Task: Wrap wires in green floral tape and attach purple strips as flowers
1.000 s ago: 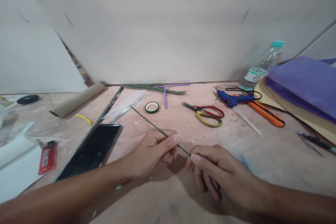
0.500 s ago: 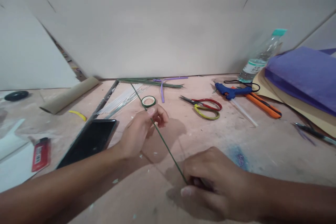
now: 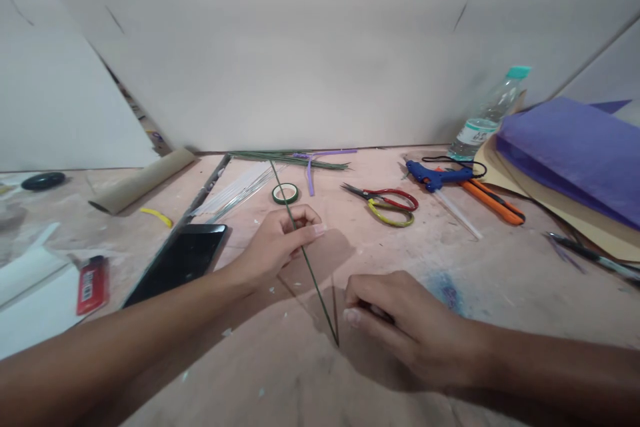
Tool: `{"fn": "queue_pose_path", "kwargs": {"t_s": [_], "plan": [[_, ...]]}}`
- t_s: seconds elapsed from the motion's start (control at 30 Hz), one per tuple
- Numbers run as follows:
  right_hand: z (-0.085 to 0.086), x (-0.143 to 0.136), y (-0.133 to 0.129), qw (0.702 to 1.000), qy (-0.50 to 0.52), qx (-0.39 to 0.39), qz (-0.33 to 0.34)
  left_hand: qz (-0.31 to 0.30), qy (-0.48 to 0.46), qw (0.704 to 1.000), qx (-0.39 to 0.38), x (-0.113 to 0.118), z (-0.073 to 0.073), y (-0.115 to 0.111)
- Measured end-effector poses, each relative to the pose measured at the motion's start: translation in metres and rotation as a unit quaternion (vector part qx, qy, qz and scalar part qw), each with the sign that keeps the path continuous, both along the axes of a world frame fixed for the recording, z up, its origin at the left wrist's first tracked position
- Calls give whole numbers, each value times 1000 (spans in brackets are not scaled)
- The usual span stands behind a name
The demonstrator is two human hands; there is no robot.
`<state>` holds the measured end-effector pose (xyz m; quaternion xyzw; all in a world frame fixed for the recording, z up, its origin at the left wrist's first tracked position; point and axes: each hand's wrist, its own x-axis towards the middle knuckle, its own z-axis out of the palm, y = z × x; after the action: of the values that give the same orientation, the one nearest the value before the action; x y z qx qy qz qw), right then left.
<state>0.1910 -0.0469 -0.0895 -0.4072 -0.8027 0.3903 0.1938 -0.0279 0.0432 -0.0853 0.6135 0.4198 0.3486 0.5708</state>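
Observation:
A thin green floral wire stem (image 3: 319, 293) slants across the middle, its near end low over the table. My left hand (image 3: 283, 240) pinches it between thumb and fingers, partway along its length. To the right of that near end, my right hand (image 3: 400, 327) is curled closed, apart from the stem. Whether anything small sits inside its fingers is hidden. Just beyond my left hand lies a roll of green floral tape (image 3: 285, 194), with the stem passing over it in view.
Behind are more green stems (image 3: 330, 165) and purple pipe cleaners (image 3: 311, 177). Scissors (image 3: 390, 203), a blue glue gun (image 3: 437, 175), an orange utility knife (image 3: 493, 201) and a water bottle (image 3: 477, 133) are right. Left are a phone (image 3: 180, 260), red lighter (image 3: 93, 285) and cardboard tube (image 3: 143, 183).
My right hand has come off the stem's near end and moved slightly up. My left hand keeps hold, its thumb shifted right, and the stem has tilted a little more upright. The view has shifted slightly.

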Motion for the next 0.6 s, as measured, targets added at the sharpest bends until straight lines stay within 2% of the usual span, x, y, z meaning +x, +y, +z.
{"fn": "queue_pose_path", "kwargs": {"t_s": [0.17, 0.27, 0.4, 0.47, 0.6], "plan": [[-5, 1, 0, 999, 25, 14, 28, 60, -7, 998, 36, 0, 3, 0], [-10, 3, 0, 998, 56, 4, 40, 73, -22, 996, 35, 1, 3, 0], [-10, 4, -1, 1000, 21, 18, -1, 68, -55, 996, 18, 0, 2, 2], [-8, 3, -1, 1000, 6, -3, -24, 61, -72, 995, 7, 0, 1, 3], [-5, 2, -2, 999, 6, -25, -25, 32, -99, 994, -27, 1, 3, 4]]}}
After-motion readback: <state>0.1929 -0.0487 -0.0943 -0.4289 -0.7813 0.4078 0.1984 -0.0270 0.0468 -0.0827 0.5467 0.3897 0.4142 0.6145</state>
